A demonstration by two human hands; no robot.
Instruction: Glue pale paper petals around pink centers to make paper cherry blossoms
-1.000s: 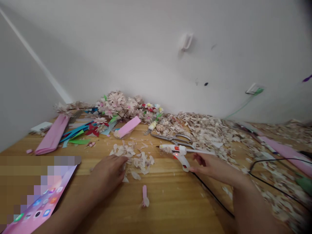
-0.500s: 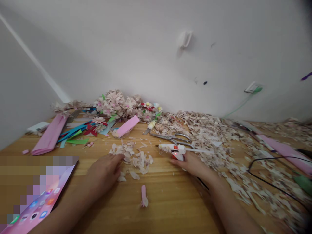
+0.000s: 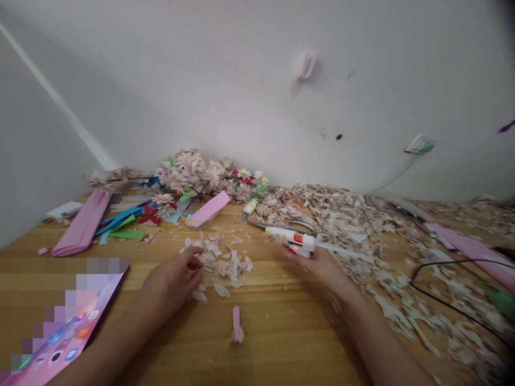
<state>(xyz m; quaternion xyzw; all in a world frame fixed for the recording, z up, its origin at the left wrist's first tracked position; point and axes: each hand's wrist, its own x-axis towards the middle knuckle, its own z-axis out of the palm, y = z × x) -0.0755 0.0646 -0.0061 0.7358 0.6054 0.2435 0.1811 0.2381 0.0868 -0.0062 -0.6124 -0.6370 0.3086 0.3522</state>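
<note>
My right hand (image 3: pixel 316 260) is wrapped round the handle of a white hot glue gun (image 3: pixel 292 238), held above the table with its nozzle to the left. A small light glows red on the gun, and a clear glue stick (image 3: pixel 348 251) sticks out of its back. My left hand (image 3: pixel 175 276) is at the left edge of a small heap of pale petals (image 3: pixel 233 266), its fingers bent and apart, with nothing visible between them. In front of both hands, a pink paper strip with a pale petal at its near end (image 3: pixel 237 327) lies on the wood.
Behind the gun lie metal scissors (image 3: pixel 301 225). Finished paper flowers (image 3: pixel 193 169) are piled at the wall, near folded pink paper (image 3: pixel 82 225). Loose petals (image 3: pixel 341 209) cover the right side, where a black cable (image 3: pixel 446 308) runs. A tablet-like screen (image 3: pixel 76 332) is at lower left.
My right hand has raised the glue gun slightly and shifted it right, away from the petals. The fingers of my left hand have spread a little beside the heap.
</note>
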